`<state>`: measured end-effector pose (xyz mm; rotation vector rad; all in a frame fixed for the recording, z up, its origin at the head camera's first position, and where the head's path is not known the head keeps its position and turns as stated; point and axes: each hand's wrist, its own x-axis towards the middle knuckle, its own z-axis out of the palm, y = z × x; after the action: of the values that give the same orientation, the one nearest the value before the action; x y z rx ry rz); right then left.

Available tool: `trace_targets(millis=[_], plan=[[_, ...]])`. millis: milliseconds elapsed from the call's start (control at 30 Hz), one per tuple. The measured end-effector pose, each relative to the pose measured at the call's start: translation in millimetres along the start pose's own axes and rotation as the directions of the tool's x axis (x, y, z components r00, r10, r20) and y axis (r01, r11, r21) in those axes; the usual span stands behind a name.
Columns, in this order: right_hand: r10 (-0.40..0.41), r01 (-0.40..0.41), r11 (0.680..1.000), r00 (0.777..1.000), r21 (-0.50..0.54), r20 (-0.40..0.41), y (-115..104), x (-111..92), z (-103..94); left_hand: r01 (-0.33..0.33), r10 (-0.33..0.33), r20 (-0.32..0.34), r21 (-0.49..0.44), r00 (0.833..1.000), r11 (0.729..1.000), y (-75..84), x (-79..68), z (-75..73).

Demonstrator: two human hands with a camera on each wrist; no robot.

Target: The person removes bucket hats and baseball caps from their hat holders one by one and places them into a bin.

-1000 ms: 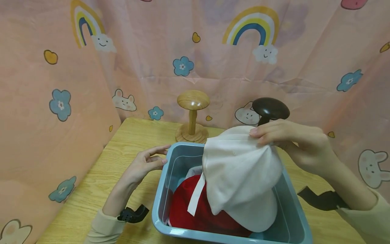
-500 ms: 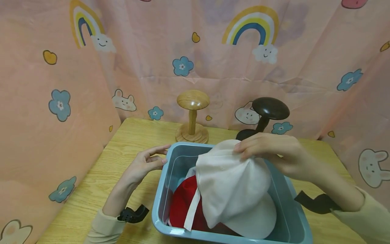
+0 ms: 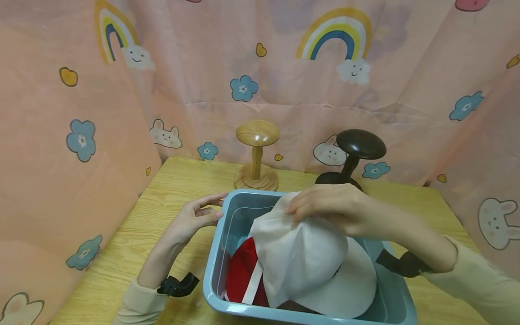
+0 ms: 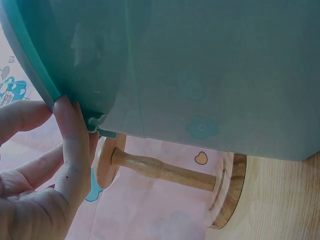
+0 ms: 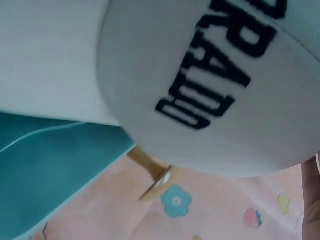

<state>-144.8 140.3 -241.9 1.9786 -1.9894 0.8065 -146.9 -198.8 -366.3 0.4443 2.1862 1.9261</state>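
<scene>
My right hand (image 3: 337, 205) pinches the crown of a white baseball cap (image 3: 300, 259), its brim pointing to the lower right inside a light blue plastic tub (image 3: 213, 257). Dark block letters show on the front of the white cap (image 5: 145, 65) in the right wrist view. Under and left of it lies a red cap (image 3: 239, 273), partly covered. My left hand (image 3: 188, 221) grips the tub's left rim near the back corner; the left wrist view shows thumb and finger on the rim of the tub (image 4: 225, 75).
Behind the tub, on the wooden table (image 3: 183, 180), stand a light wooden hat stand (image 3: 257, 158) and, further right, a dark brown hat stand (image 3: 359, 144). A pink patterned cloth (image 3: 260, 63) hangs behind and at the sides.
My right hand has lowered the white cap into the tub and moved it left, covering more of the red cap. The dark stand's base has come into view. My left hand stays put.
</scene>
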Motion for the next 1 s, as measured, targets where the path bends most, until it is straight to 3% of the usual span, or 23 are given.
trace_targets(millis=[367,533,667,800,1000], plan=[[0.002,-0.004,1.0,0.994,0.018,0.113,-8,9,17.9,0.001,-0.001,-0.003,0.003,1.0,1.0,1.2,-0.8,0.8],[0.04,-0.029,0.997,0.989,-0.073,0.143,-10,5,22.0,-0.006,0.006,-0.002,-0.002,1.0,1.0,1.1,-1.1,1.5],[0.105,-0.067,0.973,0.981,-0.222,0.165,-15,0,20.7,-0.011,0.011,0.0,-0.002,1.0,1.0,1.3,-1.1,1.6],[0.239,-0.159,0.934,0.943,-0.319,0.232,-23,-5,18.2,-0.009,0.009,0.003,-0.004,1.0,1.0,1.9,-0.7,1.5],[0.409,-0.309,0.895,0.858,-0.322,0.311,-31,-10,17.5,-0.004,0.004,0.001,0.001,1.0,1.0,2.4,-0.8,1.3]])
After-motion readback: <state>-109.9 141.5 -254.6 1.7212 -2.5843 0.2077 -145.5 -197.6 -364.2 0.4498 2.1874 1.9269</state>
